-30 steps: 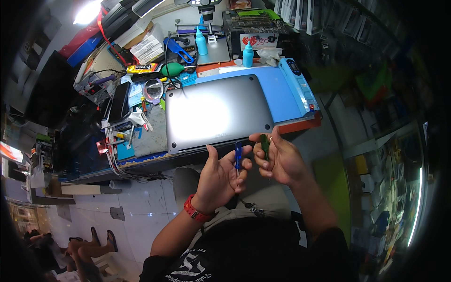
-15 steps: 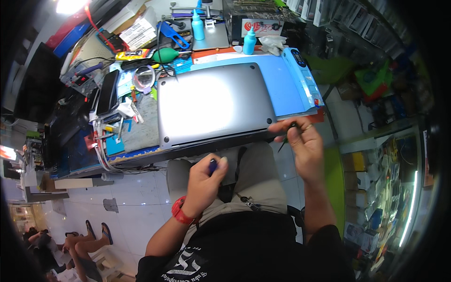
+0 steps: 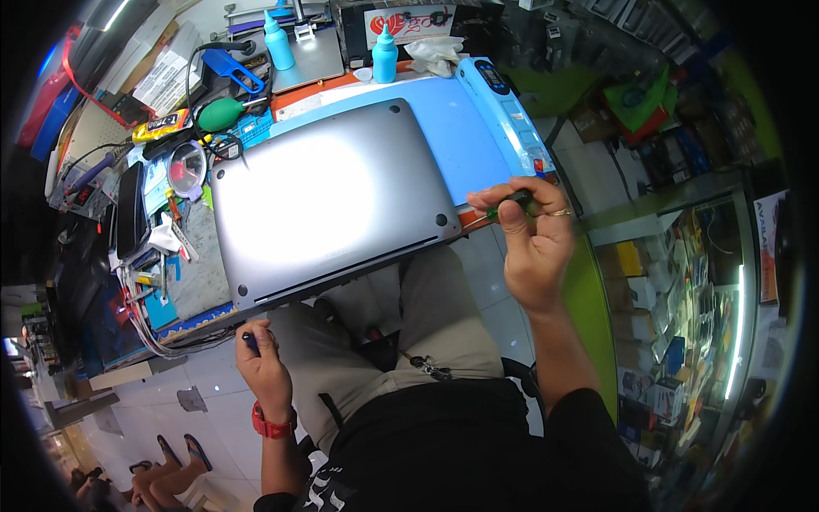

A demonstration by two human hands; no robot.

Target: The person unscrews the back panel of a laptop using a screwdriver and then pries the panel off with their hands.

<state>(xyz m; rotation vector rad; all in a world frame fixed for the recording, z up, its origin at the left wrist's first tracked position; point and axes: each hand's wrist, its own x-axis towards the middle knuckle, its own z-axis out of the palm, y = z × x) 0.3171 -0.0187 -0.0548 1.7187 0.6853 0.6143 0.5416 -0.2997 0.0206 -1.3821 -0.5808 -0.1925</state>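
A white sign point(image 3: 408, 28) on the dark box point(image 3: 354, 32) at the back has big letters and a red heart shape. Dark letters sit on the yellow pack point(image 3: 160, 126). The white paper label point(image 3: 169, 84) has rows of tiny print, too small to read. Tall dark letters run down the white poster point(image 3: 766, 226). The black shirt point(image 3: 452, 435) has white print, partly cut off.

I wear a black short-sleeved shirt point(image 3: 452, 452) with white print point(image 3: 324, 490), beige trousers point(image 3: 461, 316), a red wristwatch point(image 3: 272, 421), and a ring point(image 3: 560, 212) on my right hand point(image 3: 537, 260).
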